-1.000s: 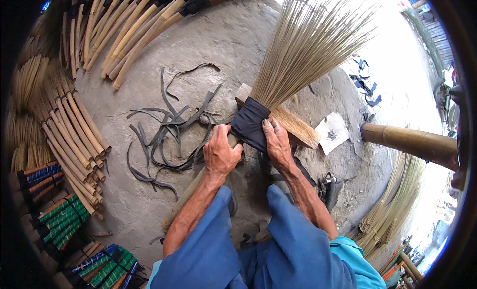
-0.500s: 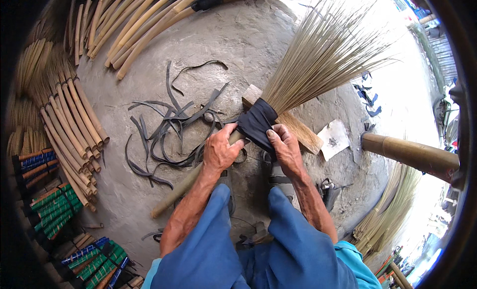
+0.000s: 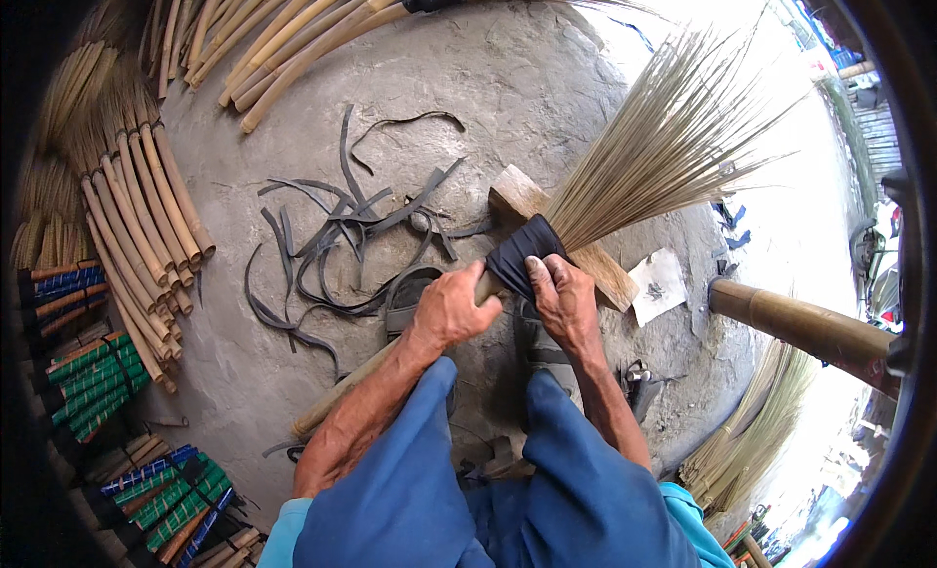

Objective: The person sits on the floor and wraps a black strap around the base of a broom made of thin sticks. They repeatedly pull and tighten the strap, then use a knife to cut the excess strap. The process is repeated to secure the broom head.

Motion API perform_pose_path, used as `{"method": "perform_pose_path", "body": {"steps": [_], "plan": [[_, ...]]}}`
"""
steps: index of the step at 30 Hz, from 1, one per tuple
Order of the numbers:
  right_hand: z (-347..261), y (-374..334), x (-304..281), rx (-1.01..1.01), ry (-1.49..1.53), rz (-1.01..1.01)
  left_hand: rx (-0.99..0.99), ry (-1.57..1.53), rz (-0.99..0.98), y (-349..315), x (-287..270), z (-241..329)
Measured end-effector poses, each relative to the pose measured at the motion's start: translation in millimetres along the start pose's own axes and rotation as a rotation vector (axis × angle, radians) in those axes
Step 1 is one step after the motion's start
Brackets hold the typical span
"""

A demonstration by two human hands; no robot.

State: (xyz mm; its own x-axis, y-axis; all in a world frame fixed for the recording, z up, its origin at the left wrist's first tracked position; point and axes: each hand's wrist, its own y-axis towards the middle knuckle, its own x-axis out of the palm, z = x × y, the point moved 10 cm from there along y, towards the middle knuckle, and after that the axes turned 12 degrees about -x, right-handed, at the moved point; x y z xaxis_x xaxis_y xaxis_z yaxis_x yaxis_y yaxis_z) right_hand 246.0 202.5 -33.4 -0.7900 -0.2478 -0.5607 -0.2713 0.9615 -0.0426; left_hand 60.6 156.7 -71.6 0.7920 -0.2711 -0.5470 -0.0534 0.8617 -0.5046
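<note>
A grass broom lies slantwise before me, its bristles fanned out to the far right. Its pale handle runs down to the left, partly under my forearm. A black rubber strip is wound in flat layers around the neck where bristles meet handle. My left hand is closed around the handle just below the wrap. With thumb and fingers, my right hand pinches the strip at the wrap's near right side. Behind the neck lies a wooden block.
Loose black strips lie tangled on the floor to the left. Brooms with bare handles and green-wrapped ones are stacked at the left, more at the top. A bamboo pole and grass bundles stand at the right.
The broom's neck and both hands have shifted slightly right and nearer in view. My left hand has turned more knuckles-up on the handle. The wrap now sits tighter and neater around the neck.
</note>
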Motion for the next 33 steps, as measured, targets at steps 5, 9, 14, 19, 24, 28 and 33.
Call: {"method": "perform_pose_path", "body": {"steps": [5, 9, 14, 19, 24, 28, 33], "plan": [[9.5, -20.7, 27.9, 0.338, 0.454, -0.166, -0.087, 0.19, 0.102, 4.3, 0.5, 4.6], [-11.6, -44.5, 14.2, 0.477, 1.076, 0.029, -0.081, 0.205, 0.129, 10.9, 0.3, -0.8], [4.0, -66.8, 6.7, 0.507, 0.998, 0.049, -0.059, 0.185, 0.105, 11.4, 1.7, -5.5], [30.9, -47.2, 13.7, 0.309, 0.526, -0.096, 0.033, 0.072, 0.016, 16.5, -11.9, 5.0], [27.7, 2.1, 28.4, 0.087, 0.323, -0.087, 0.0, 0.157, 0.26, 9.0, -25.2, 14.3], [6.7, -2.2, 5.4, -0.092, 0.071, 0.035, -0.102, 0.167, 0.22, 11.1, -13.4, 10.5], [-11.5, -8.5, -12.0, -0.213, 0.178, 0.169, -0.135, 0.142, 0.233, 8.1, -13.8, 12.1]]}}
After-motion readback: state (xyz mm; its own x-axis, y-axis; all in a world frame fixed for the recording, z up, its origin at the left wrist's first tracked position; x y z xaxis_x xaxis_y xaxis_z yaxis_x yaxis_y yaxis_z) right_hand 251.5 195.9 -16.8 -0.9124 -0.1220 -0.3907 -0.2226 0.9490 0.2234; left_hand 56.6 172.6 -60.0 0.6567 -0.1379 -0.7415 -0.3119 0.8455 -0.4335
